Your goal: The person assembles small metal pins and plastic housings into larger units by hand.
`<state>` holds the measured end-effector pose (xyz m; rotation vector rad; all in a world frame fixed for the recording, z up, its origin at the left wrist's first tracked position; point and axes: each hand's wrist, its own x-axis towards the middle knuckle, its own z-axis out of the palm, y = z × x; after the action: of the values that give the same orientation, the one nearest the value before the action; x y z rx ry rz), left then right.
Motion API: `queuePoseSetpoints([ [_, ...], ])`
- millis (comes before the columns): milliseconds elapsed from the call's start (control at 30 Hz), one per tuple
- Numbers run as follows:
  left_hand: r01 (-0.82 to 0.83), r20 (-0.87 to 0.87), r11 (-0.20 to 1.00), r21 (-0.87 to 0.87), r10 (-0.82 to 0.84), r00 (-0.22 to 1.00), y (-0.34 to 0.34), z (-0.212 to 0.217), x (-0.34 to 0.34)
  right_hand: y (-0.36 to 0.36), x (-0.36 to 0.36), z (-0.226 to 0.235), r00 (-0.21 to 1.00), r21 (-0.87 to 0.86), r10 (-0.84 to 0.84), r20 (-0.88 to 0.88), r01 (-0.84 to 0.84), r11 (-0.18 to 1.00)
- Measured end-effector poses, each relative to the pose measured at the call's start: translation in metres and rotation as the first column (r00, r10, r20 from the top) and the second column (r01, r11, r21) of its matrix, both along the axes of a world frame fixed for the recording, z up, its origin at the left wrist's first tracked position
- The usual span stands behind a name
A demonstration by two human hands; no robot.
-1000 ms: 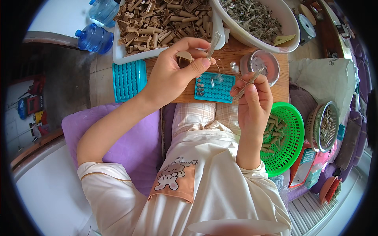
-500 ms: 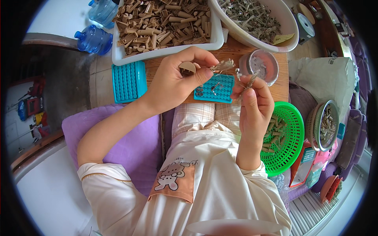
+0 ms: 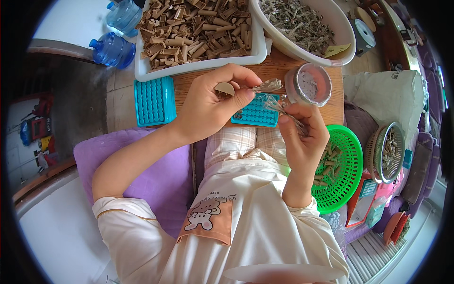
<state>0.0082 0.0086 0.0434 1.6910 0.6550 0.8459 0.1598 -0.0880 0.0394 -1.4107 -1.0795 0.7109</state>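
Note:
My left hand [image 3: 204, 106] is closed, with thumb and forefinger pinching a small bundle of thin clear wire [image 3: 268, 85]. Tucked in the same palm is a brown half-round plastic piece [image 3: 224, 89]. A second bundle of thin wire [image 3: 275, 105] is gripped between the thumb and fingers of my right hand [image 3: 306, 137]. Its loose looped end points up and left, close below the first bundle. Under both hands lies a blue ridged tray [image 3: 255, 116], with a few small dark parts at its left end.
A white bin [image 3: 203, 61] of brown plastic pieces and a basin [image 3: 343, 57] of wire bundles stand at the back. Right of my hands is a clear tub [image 3: 326, 78]; below it sits a green basket [image 3: 347, 175]. More blue trays [image 3: 155, 102] are stacked at left.
My right hand has turned, so the wire bundle's looped end now shows spread toward the left bundle. My left hand has hardly moved and keeps its hold.

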Motion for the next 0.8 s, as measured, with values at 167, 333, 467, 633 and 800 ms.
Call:
queuePoseSetpoints([
  [167,0.012,0.002,0.996,-0.090,-0.012,1.000,-0.003,0.004,-0.001,0.006,0.000,0.002,0.993,-0.005,0.046,0.110,-0.046,0.999],
  [333,0.102,-0.030,0.993,-0.055,-0.103,0.994,-0.006,0.010,0.001,0.012,0.001,0.001,0.995,-0.044,0.076,0.071,-0.073,0.996],
  [467,0.121,-0.043,0.990,-0.070,-0.124,0.991,-0.008,0.011,0.000,0.014,0.004,0.015,0.951,-0.163,0.220,-0.218,-0.258,0.952],
  [633,0.104,-0.079,0.991,0.089,-0.097,0.992,-0.006,0.007,-0.001,0.019,0.011,0.001,0.663,-0.049,0.536,-0.522,-0.651,0.758],
  [800,-0.026,-0.132,0.917,0.398,0.085,0.988,-0.002,0.009,0.003,0.027,0.009,-0.003,0.654,-0.024,0.490,-0.577,-0.613,0.790],
])
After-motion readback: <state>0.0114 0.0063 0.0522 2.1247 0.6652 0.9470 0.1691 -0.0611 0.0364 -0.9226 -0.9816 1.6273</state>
